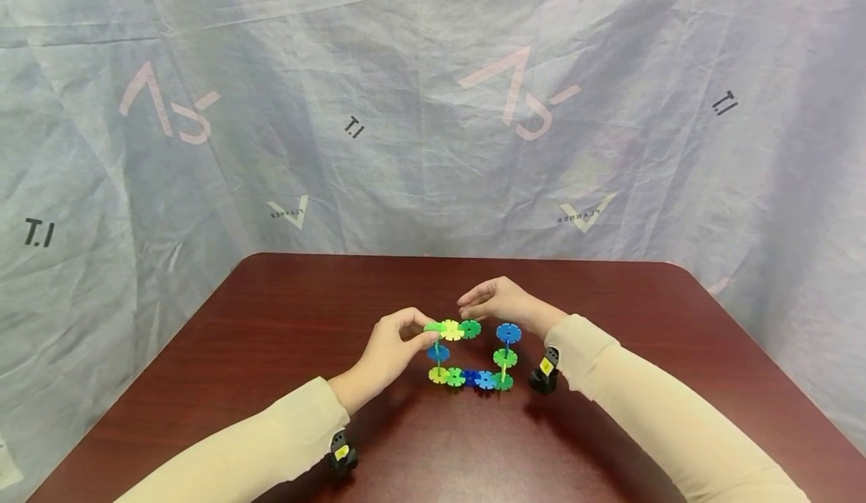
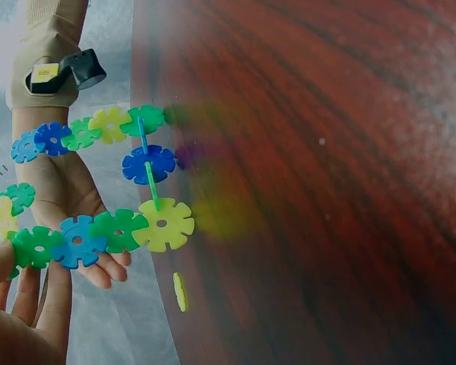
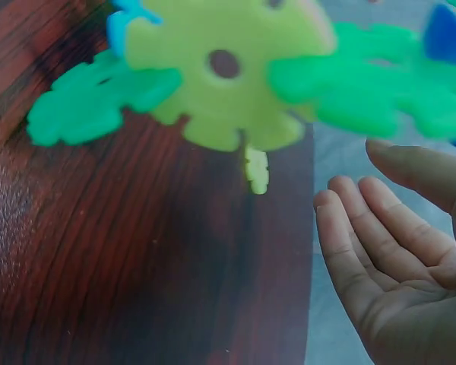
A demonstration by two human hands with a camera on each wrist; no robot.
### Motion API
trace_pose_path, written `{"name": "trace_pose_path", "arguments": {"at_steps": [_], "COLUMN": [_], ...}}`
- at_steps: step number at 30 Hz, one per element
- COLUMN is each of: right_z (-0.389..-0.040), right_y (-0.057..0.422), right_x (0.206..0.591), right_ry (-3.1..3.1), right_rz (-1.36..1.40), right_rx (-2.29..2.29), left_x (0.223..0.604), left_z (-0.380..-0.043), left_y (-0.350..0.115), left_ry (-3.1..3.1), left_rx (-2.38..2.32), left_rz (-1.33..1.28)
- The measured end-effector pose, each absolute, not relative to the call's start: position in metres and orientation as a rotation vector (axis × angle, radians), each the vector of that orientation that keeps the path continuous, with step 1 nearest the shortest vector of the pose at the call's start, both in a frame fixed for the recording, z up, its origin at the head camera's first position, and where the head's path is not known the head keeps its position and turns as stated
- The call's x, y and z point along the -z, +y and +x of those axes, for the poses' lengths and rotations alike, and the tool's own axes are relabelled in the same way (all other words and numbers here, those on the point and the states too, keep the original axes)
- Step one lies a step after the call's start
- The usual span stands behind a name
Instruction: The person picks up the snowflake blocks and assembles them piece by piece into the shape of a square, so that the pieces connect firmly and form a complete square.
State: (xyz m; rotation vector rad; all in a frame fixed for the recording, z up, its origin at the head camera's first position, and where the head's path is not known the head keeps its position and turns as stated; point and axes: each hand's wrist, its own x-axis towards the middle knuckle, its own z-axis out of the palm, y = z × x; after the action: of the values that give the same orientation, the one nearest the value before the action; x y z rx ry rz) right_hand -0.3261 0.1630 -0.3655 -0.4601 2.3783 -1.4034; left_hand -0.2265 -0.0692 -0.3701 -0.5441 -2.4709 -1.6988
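A chain of notched plastic snowflake discs point(image 1: 455, 377), in green, yellow and blue, forms a rectangular outline close over the table. Its far side has a gap between a green disc point(image 1: 470, 329) and a blue disc point(image 1: 509, 333). At the far left corner, my left hand point(image 1: 389, 349) pinches a green disc between thumb and fingers. My right hand point(image 1: 504, 301) is just beyond the gap, its fingers loosely bent and holding nothing. In the right wrist view, a yellow disc point(image 3: 213, 114) of the chain looms large in front of that hand.
A separate yellow disc point(image 2: 181, 292) shows as a narrow sliver against the dark red wooden table point(image 1: 325, 285). Behind the table hangs a grey printed cloth point(image 1: 419, 149). Small black cameras point(image 1: 544, 371) are strapped to both sleeved wrists.
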Motion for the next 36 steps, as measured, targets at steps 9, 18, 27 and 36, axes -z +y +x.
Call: {"name": "trace_pose_path", "arguments": {"at_steps": [9, 18, 27, 36], "right_z": [-0.331, -0.33, -0.327, -0.316], "right_y": [0.147, 0.132, 0.13, 0.131], "right_x": [0.378, 0.397, 0.401, 0.387], "right_ry": [2.546, 2.557, 2.559, 2.644], "right_rz": [-0.605, -0.517, -0.488, -0.449], "right_rx": [1.267, 1.329, 1.348, 1.201], "left_x": [0.368, 0.37, 0.361, 0.37], "left_z": [-0.224, -0.222, -0.216, -0.224], "left_y": [-0.07, -0.07, -0.065, -0.07], "left_ry": [-2.46, -2.437, -2.469, -2.476], "left_rx": [1.723, 1.75, 1.731, 1.719], "left_rz": [-0.539, -0.554, -0.563, -0.539]}}
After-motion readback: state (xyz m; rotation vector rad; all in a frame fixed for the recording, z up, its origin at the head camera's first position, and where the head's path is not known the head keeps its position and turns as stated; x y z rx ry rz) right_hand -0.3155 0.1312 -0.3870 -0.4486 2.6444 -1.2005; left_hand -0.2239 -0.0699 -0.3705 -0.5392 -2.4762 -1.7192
